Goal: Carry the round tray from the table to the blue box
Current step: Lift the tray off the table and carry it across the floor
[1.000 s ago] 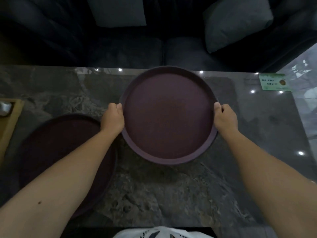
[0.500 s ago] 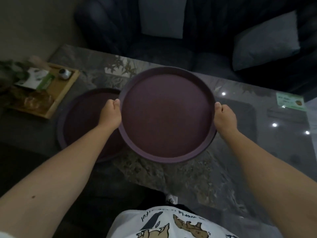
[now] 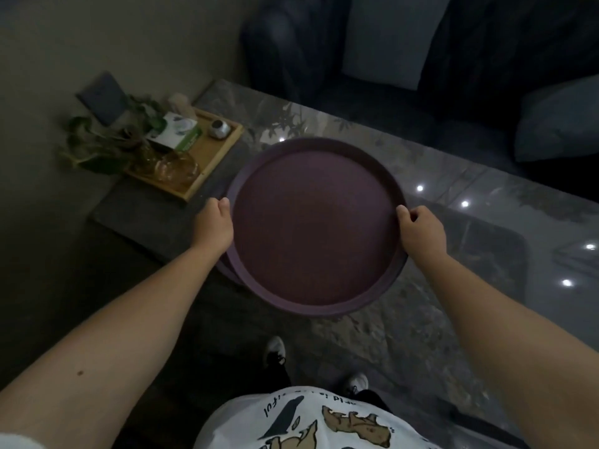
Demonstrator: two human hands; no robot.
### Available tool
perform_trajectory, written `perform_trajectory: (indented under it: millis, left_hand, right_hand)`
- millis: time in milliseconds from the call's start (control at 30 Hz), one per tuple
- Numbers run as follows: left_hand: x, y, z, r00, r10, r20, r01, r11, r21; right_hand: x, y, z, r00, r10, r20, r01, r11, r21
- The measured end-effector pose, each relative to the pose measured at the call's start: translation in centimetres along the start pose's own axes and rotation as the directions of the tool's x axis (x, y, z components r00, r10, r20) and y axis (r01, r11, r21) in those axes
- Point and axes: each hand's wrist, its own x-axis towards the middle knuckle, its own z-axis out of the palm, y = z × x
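Note:
A large round purple tray is held up level above the dark marble table. My left hand grips its left rim and my right hand grips its right rim. The tray is empty. A second round purple tray lies on the table below it, almost wholly hidden, with only a sliver showing by my left wrist. No blue box is in view.
A wooden tray with a glass vase, a green-and-white packet and a small jar sits at the table's left end, beside a leafy plant. A dark sofa with grey cushions stands behind the table. My feet are on the floor below.
The view has swung left and pulled back from the table. The held tray now covers the second tray, and the table's left end, the floor and my shoes have come into view.

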Motion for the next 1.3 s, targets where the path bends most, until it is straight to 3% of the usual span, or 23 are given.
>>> perform_trajectory:
  millis: [233, 500, 967, 1300]
  left_hand:
    - [5.4, -5.6, -2.8, 0.999, 0.015, 0.048, -0.021, 0.992, 0.128]
    - [9.6, -8.9, -1.8, 0.991, 0.049, 0.122, -0.073, 0.977, 0.198]
    - [12.5, -9.3, 1.4, 0.985, 0.115, 0.132, -0.160, 0.896, 0.415]
    - [12.2, -8.9, 1.7, 0.983, 0.132, 0.132, -0.175, 0.895, 0.411]
  right_hand:
    - [-2.0, -3.9, 7.8, 0.998, 0.057, 0.019, -0.055, 0.994, -0.094]
    - [-2.5, -5.2, 12.0, 0.992, 0.121, 0.039, -0.110, 0.971, -0.213]
    - [-1.0, -4.6, 14.0, 0.982, 0.191, 0.012, -0.179, 0.940, -0.290]
    - [-0.6, -4.0, 14.4, 0.977, 0.213, -0.011, -0.207, 0.937, -0.282]
